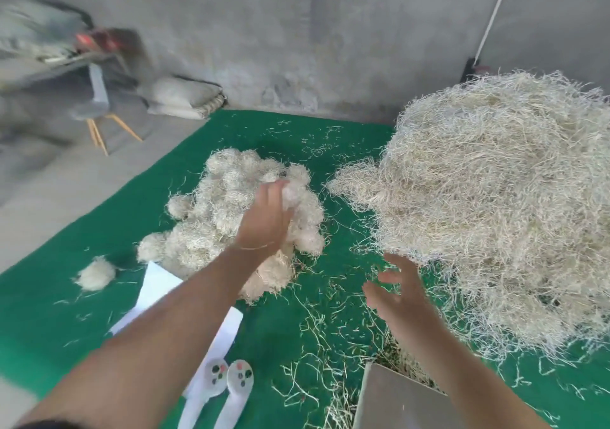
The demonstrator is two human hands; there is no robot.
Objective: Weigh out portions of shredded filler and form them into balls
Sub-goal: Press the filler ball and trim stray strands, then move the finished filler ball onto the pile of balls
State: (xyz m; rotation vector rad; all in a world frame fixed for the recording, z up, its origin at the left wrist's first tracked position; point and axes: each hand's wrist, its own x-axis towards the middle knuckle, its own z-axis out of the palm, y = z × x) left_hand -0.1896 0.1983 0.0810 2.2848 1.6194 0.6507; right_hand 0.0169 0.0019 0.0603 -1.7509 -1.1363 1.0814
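Note:
A big mound of loose shredded filler (495,204) covers the right side of the green mat (264,323). A pile of formed filler balls (224,211) lies at the mat's centre. My left hand (264,220) reaches over that pile, fingers around a blurred pale ball (289,194) at its fingertips. My right hand (392,288) hovers open, fingers spread, at the near edge of the loose mound, holding nothing. A single ball (95,275) lies apart at the left.
A metal scale tray (392,399) sits at the bottom edge under my right forearm. White paper (155,288) and white panda-print items (231,382) lie under my left arm. Loose strands litter the mat. A chair (95,105) and sacks (181,98) stand by the concrete wall.

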